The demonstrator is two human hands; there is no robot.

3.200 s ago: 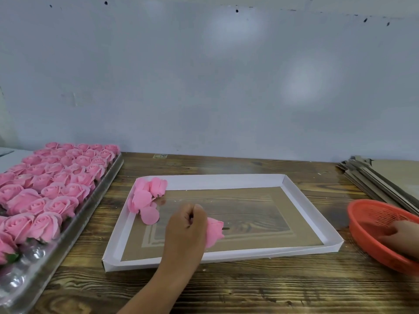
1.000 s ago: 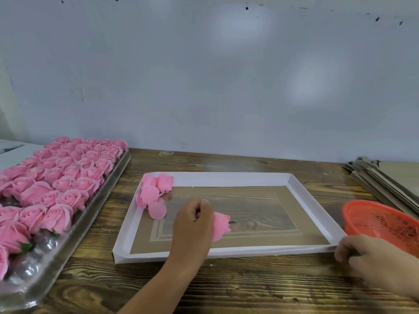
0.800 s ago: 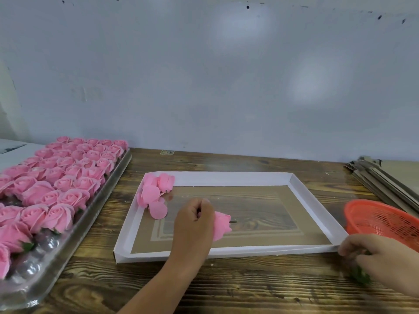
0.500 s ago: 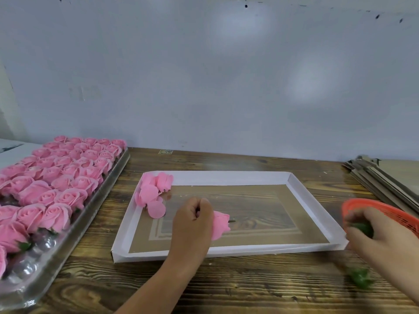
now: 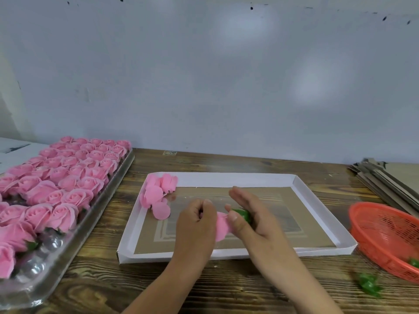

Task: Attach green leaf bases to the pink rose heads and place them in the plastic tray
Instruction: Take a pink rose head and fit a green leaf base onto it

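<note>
Hands press green leaf base onto pink rose head.

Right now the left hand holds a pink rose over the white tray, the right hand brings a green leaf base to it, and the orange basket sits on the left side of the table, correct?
Not quite. The head view shows the orange basket on the right side of the table. The rest stands: the left hand holds a pink rose over the white tray, and the right hand brings a green leaf base to it.

Cardboard sheets stacked on wooden table
</note>
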